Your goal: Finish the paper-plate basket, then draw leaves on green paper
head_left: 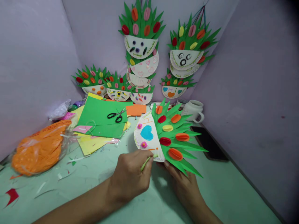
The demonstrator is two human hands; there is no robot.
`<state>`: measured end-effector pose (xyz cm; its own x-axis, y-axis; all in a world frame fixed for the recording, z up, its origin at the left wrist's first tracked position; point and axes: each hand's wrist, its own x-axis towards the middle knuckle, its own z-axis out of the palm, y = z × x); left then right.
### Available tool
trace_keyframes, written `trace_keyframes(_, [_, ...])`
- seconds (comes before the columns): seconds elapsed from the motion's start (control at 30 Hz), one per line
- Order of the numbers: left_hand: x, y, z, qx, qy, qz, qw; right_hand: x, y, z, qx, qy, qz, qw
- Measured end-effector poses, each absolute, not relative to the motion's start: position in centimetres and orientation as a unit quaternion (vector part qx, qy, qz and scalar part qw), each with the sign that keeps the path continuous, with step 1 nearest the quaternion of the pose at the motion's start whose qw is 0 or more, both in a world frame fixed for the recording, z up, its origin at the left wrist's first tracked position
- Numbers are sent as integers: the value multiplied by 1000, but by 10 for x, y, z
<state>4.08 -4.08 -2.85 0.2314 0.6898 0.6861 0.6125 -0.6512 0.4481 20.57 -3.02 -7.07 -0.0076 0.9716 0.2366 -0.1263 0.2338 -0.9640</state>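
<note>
My left hand (134, 174) is closed in a pinch around a thin light-green crayon-like stick (145, 164); its exact kind is unclear. The hand is at the lower corner of a white half paper plate (137, 137), turned on its side. On the plate are a blue heart (147, 133), two pink flowers, orange lettering and green squiggles along the rim. Green paper leaves (187, 144) fan out to the right, bearing red, orange and yellow folded paper tulips. From below, my right hand (184, 183) grips the craft, its thumb at the plate's edge and the other fingers mostly hidden.
Black-handled scissors (116, 115) lie on green paper sheets (102, 109). At left is an orange bundle (39, 147) in clear plastic, with paper scraps nearby. A white mug (193, 110) and dark phone (209, 143) are at right. Similar crafts (141, 46) line the wall.
</note>
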Motion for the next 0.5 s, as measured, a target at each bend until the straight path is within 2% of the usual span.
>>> trace_keyframes(0.5, [42, -43, -27, 796, 408, 444, 56, 205, -32, -66, -399, -525, 479, 580])
